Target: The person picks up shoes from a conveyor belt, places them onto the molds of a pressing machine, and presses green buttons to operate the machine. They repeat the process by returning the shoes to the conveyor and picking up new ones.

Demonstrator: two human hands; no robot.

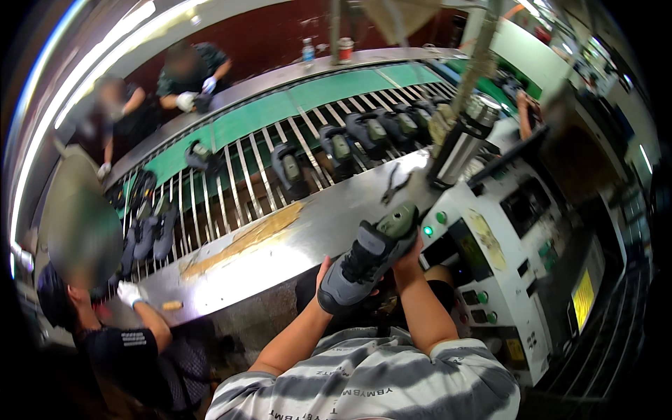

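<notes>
In front of my body I hold a dark grey shoe [358,264] with black laces, tilted, its toe toward the lower left. A green shoe last [397,220] fills its opening and sticks out at the heel end. My left hand [324,274] grips the toe end from the side, its fingers partly hidden beneath. Around the heel end, my right hand [409,256] is closed, its fingers mostly behind the shoe. Just beyond the shoe, a pair of pliers [396,185] lies on the metal ledge [318,231].
Past the ledge runs a roller conveyor [241,178] with several similar shoes [288,168] and a green belt [259,112] behind it. A white machine [476,280] with green buttons stands close on my right, a steel flask [462,147] beyond. Gloved co-workers [189,77] work across and at left.
</notes>
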